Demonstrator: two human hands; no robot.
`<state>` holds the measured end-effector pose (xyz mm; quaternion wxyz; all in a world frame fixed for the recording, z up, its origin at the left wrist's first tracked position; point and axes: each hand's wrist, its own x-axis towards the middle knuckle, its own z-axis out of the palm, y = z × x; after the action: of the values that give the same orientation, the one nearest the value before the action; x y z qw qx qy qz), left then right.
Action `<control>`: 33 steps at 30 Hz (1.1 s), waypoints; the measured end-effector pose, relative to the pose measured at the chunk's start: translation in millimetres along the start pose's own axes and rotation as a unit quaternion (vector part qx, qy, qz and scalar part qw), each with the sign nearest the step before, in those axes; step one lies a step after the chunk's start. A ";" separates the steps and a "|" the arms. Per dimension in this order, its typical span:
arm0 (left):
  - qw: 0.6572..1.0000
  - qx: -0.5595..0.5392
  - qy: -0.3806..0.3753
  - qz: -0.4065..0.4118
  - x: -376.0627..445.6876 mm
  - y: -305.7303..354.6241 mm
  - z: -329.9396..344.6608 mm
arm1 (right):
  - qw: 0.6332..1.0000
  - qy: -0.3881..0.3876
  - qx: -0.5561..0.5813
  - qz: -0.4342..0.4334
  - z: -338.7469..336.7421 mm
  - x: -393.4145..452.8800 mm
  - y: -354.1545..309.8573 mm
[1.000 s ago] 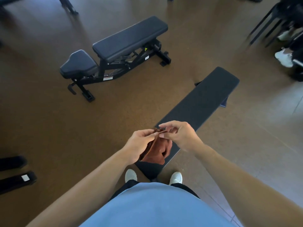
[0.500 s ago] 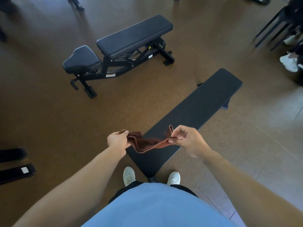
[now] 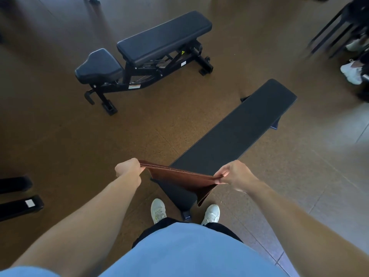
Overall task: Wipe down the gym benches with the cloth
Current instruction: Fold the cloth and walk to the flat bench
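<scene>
Cloth point(image 3: 180, 179): brown, stretched taut between both hands, held in air above near end of flat bench point(image 3: 235, 134); not touching pad. One corner hangs down toward feet.
Left hand point(image 3: 128, 169): fist closed on left edge of cloth.
Right hand point(image 3: 234, 173): fingers pinched on right edge of cloth.
Flat bench: black pad, dry-looking, no wipe marks visible.
Adjustable bench point(image 3: 151, 47): well apart, across floor, untouched.
Progress, judged: wiping not begun; cloth being readied. Both benches left to do.
</scene>
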<state>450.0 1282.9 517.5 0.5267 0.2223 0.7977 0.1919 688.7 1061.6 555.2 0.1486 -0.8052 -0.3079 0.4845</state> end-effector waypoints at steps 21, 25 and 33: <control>0.839 0.193 -0.441 0.254 -86.9 32.4 23.9 | 0.974 -0.002 0.098 -0.207 1.5 -24.0 -97.1; 0.813 0.193 -0.490 0.250 -96.8 30.1 23.5 | 0.957 0.132 0.136 -0.220 -1.6 -21.7 -94.8; 0.774 0.233 -0.524 0.270 -101.4 25.1 27.6 | 0.973 0.158 0.066 -0.157 -5.4 -14.9 -87.5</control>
<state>514.5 1249.2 597.3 0.7220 0.6104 0.3256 -0.0116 657.5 1119.4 615.2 0.3224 -0.8013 -0.3708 0.3412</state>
